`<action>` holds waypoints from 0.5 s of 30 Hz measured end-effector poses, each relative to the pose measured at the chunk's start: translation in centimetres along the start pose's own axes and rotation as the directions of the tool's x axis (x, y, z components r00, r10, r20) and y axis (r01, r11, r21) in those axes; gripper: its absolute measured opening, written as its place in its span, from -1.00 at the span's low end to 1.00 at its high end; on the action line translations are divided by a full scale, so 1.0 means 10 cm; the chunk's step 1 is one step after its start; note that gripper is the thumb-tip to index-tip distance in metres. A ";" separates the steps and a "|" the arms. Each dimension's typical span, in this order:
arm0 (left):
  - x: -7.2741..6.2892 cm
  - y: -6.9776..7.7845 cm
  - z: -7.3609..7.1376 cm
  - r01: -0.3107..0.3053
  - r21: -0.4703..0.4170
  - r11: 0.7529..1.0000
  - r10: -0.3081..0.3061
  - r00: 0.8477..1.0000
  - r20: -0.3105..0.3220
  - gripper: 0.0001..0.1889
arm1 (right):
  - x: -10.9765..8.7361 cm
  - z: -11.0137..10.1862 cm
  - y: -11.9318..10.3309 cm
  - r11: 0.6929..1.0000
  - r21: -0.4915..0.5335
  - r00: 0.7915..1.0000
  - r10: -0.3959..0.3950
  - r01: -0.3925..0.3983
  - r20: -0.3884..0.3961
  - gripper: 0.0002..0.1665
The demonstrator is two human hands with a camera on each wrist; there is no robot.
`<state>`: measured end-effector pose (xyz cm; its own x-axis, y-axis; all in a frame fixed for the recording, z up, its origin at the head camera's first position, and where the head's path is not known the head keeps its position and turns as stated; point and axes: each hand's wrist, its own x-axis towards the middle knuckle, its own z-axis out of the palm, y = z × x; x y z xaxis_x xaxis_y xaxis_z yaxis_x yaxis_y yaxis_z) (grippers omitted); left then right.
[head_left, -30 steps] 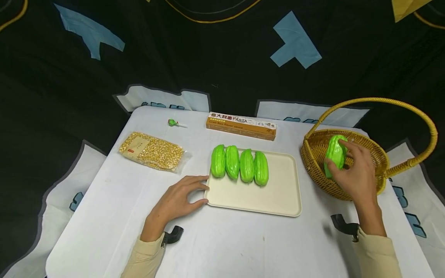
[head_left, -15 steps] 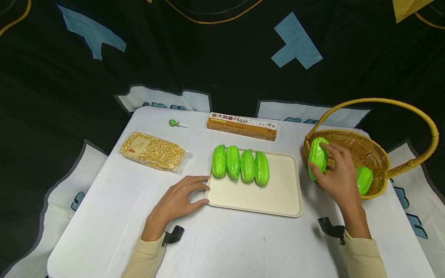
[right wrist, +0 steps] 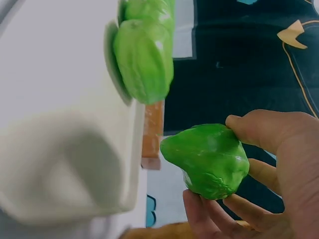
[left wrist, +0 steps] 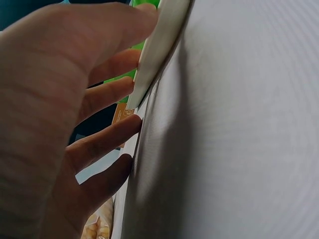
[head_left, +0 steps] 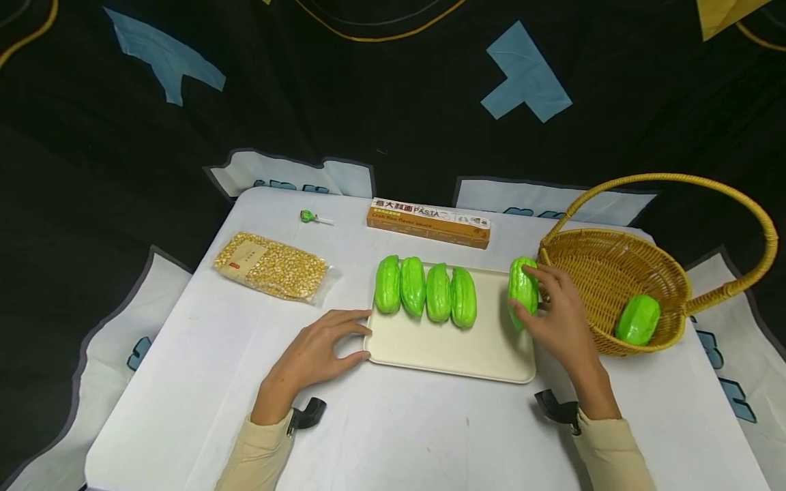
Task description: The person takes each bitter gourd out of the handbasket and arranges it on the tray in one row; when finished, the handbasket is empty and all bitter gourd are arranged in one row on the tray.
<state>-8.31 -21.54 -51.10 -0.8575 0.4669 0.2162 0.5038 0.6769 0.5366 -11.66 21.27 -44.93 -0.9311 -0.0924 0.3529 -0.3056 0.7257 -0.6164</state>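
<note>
My right hand (head_left: 561, 324) holds a bright green, ridged, elongated fruit (head_left: 522, 283) between thumb and fingers, over the right end of a cream tray (head_left: 454, 354). In the right wrist view, the held fruit (right wrist: 207, 162) tapers at one end, with the thumb above and fingers below. Several matching green fruits (head_left: 439, 293) lie side by side in a row at the tray's back left. At the tray's left edge, my left hand (head_left: 319, 346) rests with spread fingers; in the left wrist view its fingertips (left wrist: 130, 85) touch the tray's side. Another green fruit (head_left: 638, 320) lies in the wicker basket (head_left: 604, 279).
The basket's tall handle (head_left: 694, 179) arches at the right. Behind the tray lies a pasta box (head_left: 428, 225). A bag of corn kernels (head_left: 273, 266) and a green lollipop (head_left: 309, 216) lie at the left on the white table (head_left: 393, 429).
My right hand has carried the green fruit left, out of the basket and over the tray's right end. The fruit left in the basket came into view. My left hand stays put.
</note>
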 end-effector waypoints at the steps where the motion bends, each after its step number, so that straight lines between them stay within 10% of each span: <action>1: 0.00 0.00 0.00 0.001 0.001 1.000 -0.001 1.000 0.001 -0.63 | 0.00 0.03 0.01 1.000 0.010 1.000 -0.002 0.002 0.012 -0.23; 15: 0.00 0.01 0.00 0.011 0.013 1.000 -0.011 1.000 0.014 -0.63 | 0.04 0.29 0.05 0.995 -0.018 0.974 0.104 -0.102 0.203 -0.21</action>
<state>-8.30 -21.49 -51.00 -0.8614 0.4674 0.1990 0.4959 0.6889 0.5286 -12.79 19.57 -47.11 -0.9787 -0.1528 0.1370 -0.2052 0.7434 -0.6366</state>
